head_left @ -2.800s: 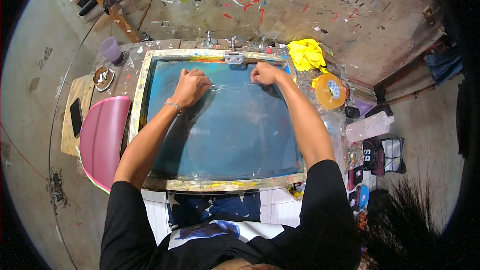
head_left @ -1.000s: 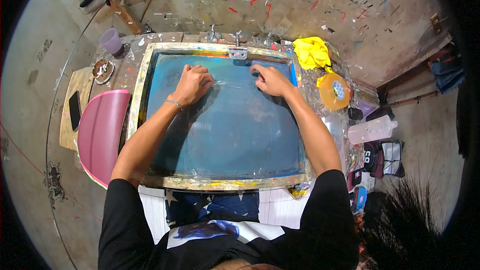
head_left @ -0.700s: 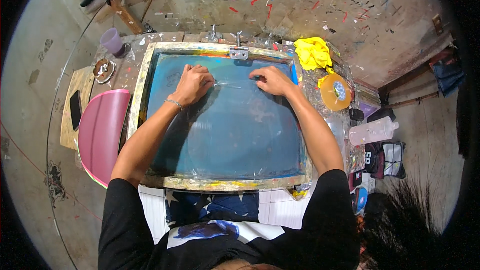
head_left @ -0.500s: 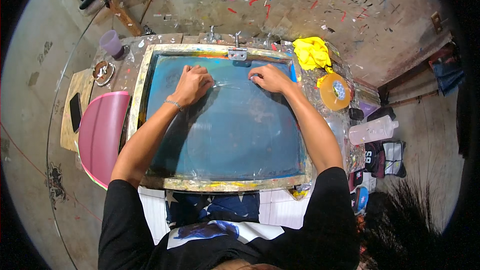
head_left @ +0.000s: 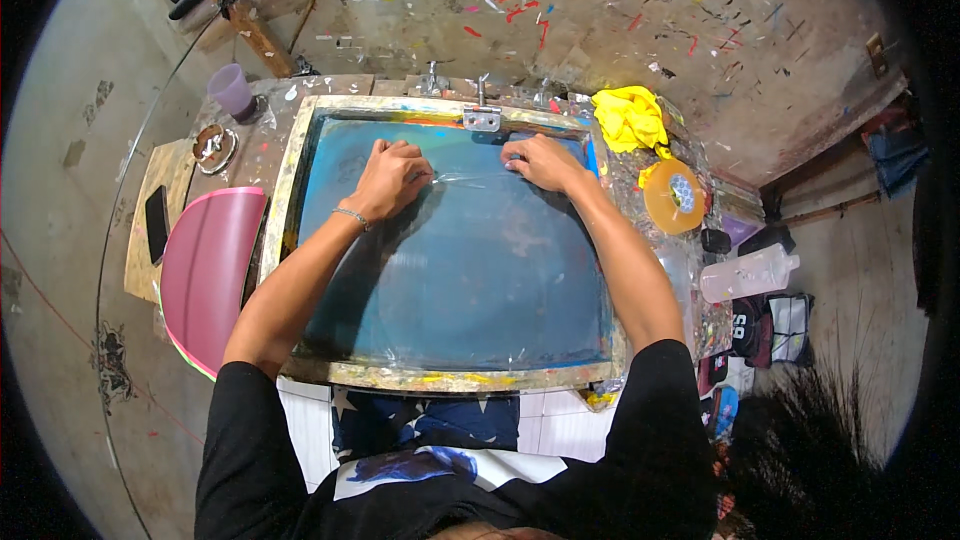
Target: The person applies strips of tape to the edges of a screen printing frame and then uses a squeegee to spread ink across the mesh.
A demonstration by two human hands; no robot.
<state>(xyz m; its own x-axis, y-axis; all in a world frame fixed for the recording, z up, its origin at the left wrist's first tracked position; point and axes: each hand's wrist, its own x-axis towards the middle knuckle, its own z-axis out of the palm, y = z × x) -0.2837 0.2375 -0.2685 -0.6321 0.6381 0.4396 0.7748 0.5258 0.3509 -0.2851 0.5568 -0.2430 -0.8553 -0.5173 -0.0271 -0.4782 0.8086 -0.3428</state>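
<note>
A screen-printing frame point(head_left: 450, 380) with a blue-grey mesh and a paint-stained wooden border lies flat before me. Over its upper part, a thin strip of clear tape point(head_left: 465, 181) stretches from my left hand point(head_left: 393, 180), whose curled fingers pinch its end. My right hand point(head_left: 543, 162) is closed in a pinch a little to the right, near the mesh's upper right; the tape's far end is too faint to follow into its fingers. A metal hinge clamp point(head_left: 482, 119) grips the frame's far edge between and beyond my hands.
Right of the frame are a yellow cloth point(head_left: 630, 120), a large roll of clear tape point(head_left: 672, 197) and a translucent bottle point(head_left: 750, 274). To the left sit a purple cup point(head_left: 230, 90), an ashtray point(head_left: 213, 150), a phone point(head_left: 156, 225) and a pink rounded sheet point(head_left: 210, 275).
The whole view has shifted slightly, with the scene sitting a little lower. Both hands keep nearly the same place over the mesh, and the clear strip still shows beside the left one.
</note>
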